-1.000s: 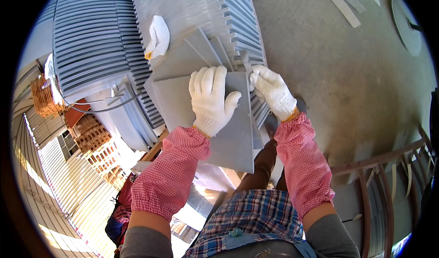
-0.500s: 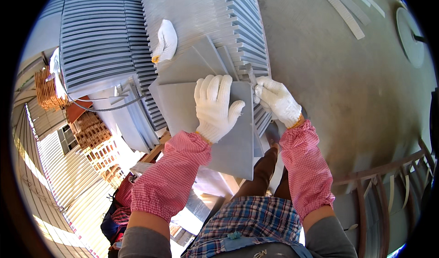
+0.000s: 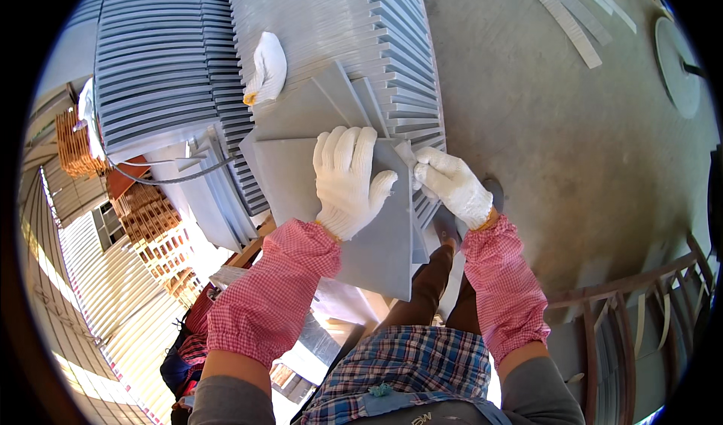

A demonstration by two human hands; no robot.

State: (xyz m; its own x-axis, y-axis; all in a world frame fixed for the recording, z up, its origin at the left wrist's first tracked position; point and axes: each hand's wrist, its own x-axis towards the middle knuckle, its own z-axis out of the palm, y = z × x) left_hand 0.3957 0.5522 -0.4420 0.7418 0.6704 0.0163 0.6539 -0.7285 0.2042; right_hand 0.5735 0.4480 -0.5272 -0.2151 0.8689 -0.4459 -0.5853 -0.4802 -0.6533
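Observation:
A square grey panel (image 3: pixel 339 263) lies on top of a few similar panels, turned at odd angles to one another. My left hand (image 3: pixel 352 178), in a white knit glove, rests on its upper middle with fingers stretched out and thumb apart. At the panel's upper right corner, my gloved right hand (image 3: pixel 456 188) pinches a small flat grey piece (image 3: pixel 405 154). This piece touches or nearly touches the panel's edge; its exact kind I cannot make out. Farther up the pile, a loose white glove (image 3: pixel 268 67) with a yellow cuff lies bunched.
Stacks of grey panels (image 3: pixel 154 63) with gaps between layers stand at the left and ahead. A dark cable (image 3: pixel 181 179) loops beside them. Wooden pallets (image 3: pixel 147 229) are at the far left. Long pale strips (image 3: pixel 561 22) and a round disc (image 3: pixel 678 67) are on the right, a brown metal rack (image 3: pixel 617 297) lower right.
My right hand has moved slightly down and left, and the small grey piece has tilted over from upright toward the panel's corner. My left hand stays flat on the panel.

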